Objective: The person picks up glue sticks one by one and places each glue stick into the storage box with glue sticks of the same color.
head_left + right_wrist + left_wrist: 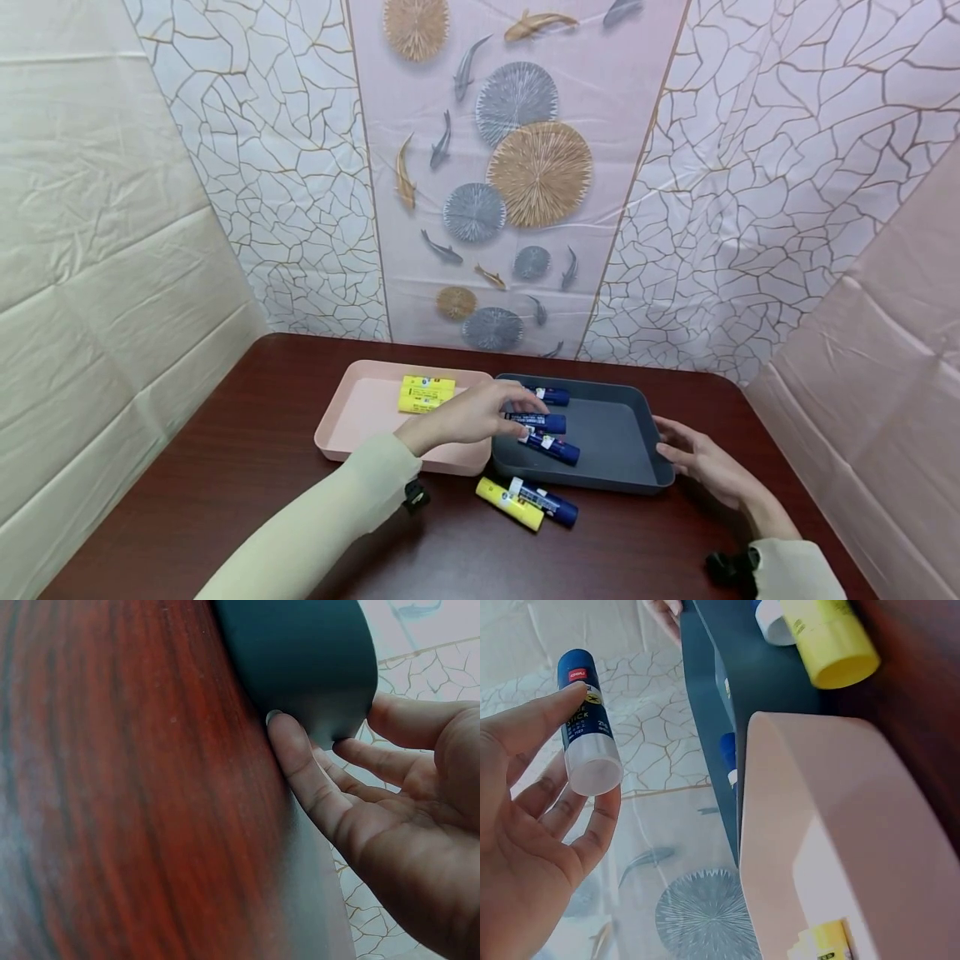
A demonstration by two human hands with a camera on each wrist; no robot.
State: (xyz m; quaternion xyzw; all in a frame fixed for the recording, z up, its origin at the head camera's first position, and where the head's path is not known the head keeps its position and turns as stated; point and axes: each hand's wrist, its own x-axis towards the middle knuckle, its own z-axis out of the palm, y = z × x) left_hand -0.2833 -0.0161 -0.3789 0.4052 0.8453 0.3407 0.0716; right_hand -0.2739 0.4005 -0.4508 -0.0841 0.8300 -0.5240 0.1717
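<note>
My left hand (pixel 472 412) reaches over the dark grey tray (pixel 615 479) and holds a blue glue stick (pixel 585 720) between thumb and fingers. In the left wrist view its clear end faces the camera and the stick is off the tray. Two other blue glue sticks, one nearer (pixel 551 446) and one farther (pixel 553 396), lie inside that tray, partly behind the hand. At the tray's right end, my right hand (pixel 708 462) touches the outer wall with its fingertips, the fingers fairly straight (pixel 405 802).
A pink tray (pixel 360 367) adjoins the dark one on its left, with yellow glue sticks (pixel 423 396) inside. In front of the trays, a yellow glue stick (pixel 510 504) and a blue glue stick (pixel 547 502) lie touching on the brown table (pixel 247 467). Fabric walls surround the table.
</note>
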